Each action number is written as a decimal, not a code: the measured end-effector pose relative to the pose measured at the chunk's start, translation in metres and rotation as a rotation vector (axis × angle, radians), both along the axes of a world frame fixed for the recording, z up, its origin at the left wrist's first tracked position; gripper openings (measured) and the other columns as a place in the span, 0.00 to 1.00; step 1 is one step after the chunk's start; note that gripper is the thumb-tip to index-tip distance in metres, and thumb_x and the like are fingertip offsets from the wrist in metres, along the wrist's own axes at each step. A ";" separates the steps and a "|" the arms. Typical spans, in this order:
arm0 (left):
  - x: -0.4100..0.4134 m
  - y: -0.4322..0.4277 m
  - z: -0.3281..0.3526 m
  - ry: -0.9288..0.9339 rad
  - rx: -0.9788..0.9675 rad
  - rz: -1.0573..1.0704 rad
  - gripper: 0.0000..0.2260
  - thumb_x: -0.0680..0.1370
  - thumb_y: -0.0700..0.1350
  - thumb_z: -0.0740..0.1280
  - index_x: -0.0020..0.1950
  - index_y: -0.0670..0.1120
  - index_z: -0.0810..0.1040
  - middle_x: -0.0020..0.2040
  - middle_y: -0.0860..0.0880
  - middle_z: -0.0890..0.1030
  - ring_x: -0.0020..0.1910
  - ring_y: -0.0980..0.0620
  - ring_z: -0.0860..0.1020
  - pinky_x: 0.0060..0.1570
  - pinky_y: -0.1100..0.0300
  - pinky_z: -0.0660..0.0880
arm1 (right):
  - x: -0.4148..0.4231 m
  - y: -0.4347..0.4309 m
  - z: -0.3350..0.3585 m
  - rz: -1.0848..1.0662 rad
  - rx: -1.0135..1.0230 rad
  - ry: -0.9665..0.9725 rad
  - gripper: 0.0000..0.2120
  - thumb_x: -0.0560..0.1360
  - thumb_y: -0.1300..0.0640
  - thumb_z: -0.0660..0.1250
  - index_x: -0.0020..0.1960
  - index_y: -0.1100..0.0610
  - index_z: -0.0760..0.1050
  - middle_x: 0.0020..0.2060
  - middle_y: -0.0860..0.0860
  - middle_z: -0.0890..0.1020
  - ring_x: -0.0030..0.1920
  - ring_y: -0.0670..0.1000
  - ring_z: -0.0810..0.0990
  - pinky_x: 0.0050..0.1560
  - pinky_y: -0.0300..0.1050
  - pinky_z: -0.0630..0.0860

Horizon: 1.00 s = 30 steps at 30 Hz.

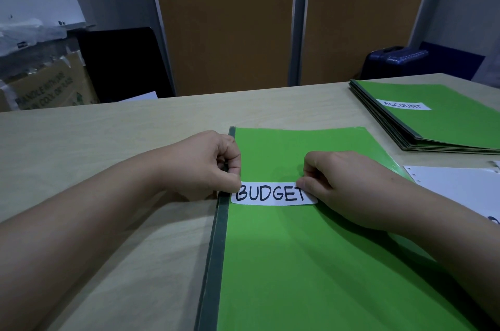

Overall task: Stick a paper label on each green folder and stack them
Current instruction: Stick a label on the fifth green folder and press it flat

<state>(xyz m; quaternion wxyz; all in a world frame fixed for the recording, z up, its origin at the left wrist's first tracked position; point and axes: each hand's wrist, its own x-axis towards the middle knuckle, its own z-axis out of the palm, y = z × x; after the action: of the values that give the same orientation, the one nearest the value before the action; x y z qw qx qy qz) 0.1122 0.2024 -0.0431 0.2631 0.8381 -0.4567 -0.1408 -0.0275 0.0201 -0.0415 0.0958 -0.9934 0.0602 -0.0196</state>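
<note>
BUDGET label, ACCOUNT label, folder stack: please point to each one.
BUDGET label (270,194): head view, middle of the word.
ACCOUNT label (403,105): head view, middle of the word.
folder stack (446,125): head view, top cover below its label.

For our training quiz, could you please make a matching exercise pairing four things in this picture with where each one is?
Things:
1. BUDGET label
2. ACCOUNT label
3. white punched sheet
4. blue suitcase

Places:
A. on top of the folder stack, far right
B. beyond the table
C. on the near folder, held at its ends by the left hand and right hand
D. on the table, right of the near folder

Pairs: 1-C, 2-A, 3-D, 4-B
</note>
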 end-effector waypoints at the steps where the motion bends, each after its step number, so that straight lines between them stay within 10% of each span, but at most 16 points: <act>1: 0.000 0.000 0.000 -0.001 0.001 0.000 0.10 0.68 0.36 0.70 0.29 0.47 0.76 0.35 0.53 0.73 0.29 0.59 0.69 0.33 0.63 0.68 | 0.000 0.000 0.000 0.001 -0.001 -0.001 0.14 0.78 0.44 0.58 0.36 0.48 0.63 0.32 0.44 0.72 0.32 0.44 0.69 0.33 0.41 0.65; 10: -0.001 0.001 0.001 0.010 0.011 0.025 0.05 0.63 0.45 0.69 0.28 0.49 0.76 0.32 0.59 0.74 0.30 0.56 0.70 0.33 0.57 0.70 | 0.000 0.001 0.000 -0.009 0.012 0.002 0.11 0.77 0.45 0.58 0.39 0.48 0.66 0.33 0.45 0.73 0.33 0.44 0.70 0.36 0.43 0.68; 19: -0.005 -0.003 0.003 -0.063 0.049 0.091 0.10 0.60 0.49 0.67 0.31 0.43 0.72 0.40 0.37 0.78 0.28 0.52 0.70 0.30 0.57 0.69 | -0.001 0.000 0.001 -0.060 0.042 -0.021 0.10 0.76 0.44 0.61 0.44 0.50 0.68 0.36 0.45 0.75 0.37 0.46 0.73 0.40 0.47 0.73; 25: -0.003 0.005 -0.008 0.082 -0.219 0.149 0.10 0.67 0.40 0.71 0.30 0.47 0.72 0.33 0.44 0.72 0.30 0.53 0.67 0.33 0.59 0.66 | -0.003 -0.011 0.000 -0.018 0.044 -0.053 0.06 0.77 0.50 0.62 0.45 0.51 0.70 0.36 0.45 0.77 0.38 0.47 0.75 0.37 0.43 0.70; 30: -0.035 0.005 -0.010 -0.200 -0.464 0.111 0.04 0.73 0.41 0.72 0.39 0.48 0.80 0.38 0.54 0.80 0.40 0.58 0.78 0.42 0.69 0.72 | -0.010 -0.016 0.004 0.112 0.119 -0.236 0.03 0.76 0.53 0.64 0.44 0.49 0.74 0.36 0.42 0.79 0.38 0.41 0.75 0.36 0.36 0.69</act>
<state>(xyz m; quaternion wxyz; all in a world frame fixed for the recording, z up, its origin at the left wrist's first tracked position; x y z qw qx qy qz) 0.0776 0.2074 -0.0533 0.4091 0.7889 -0.4537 0.0660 -0.0370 0.0043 -0.0373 0.1620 -0.9785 -0.0060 -0.1274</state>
